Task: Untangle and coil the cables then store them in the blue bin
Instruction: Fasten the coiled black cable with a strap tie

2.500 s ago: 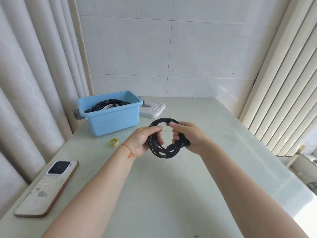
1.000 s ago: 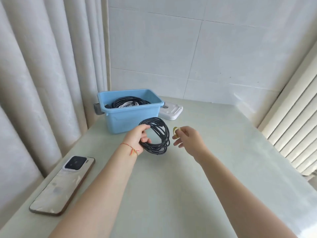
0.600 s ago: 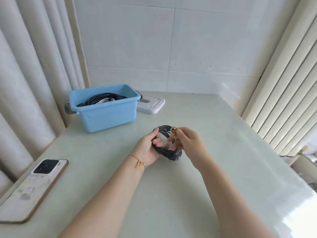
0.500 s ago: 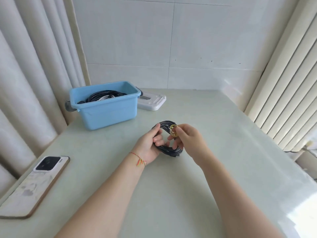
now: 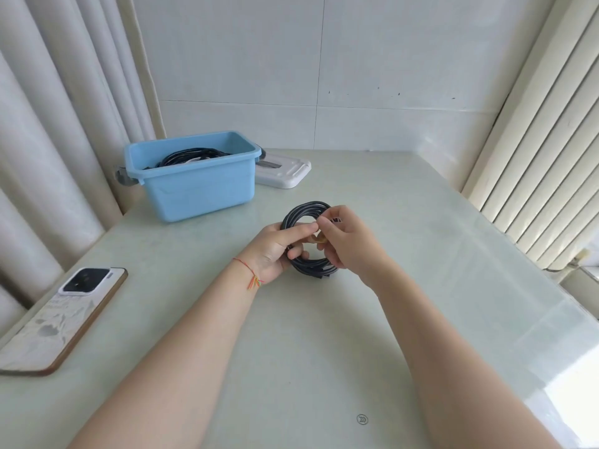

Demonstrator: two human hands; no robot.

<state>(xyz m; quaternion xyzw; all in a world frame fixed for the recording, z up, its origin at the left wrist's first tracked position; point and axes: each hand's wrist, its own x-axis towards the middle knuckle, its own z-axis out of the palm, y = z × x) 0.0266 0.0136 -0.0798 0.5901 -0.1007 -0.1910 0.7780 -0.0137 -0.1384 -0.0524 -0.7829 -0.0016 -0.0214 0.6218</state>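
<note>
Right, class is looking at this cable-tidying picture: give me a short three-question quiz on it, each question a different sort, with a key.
1. True or false: the blue bin already holds coiled cable.
2. Multiple choice: the black cable coil is A) lying in the bin, B) held between both hands above the table, C) resting on the phone.
3. Fill in: the right hand pinches a small yellow ____ against the coil, while the left hand grips the coil's left side.

Key
1. True
2. B
3. rubber band
</note>
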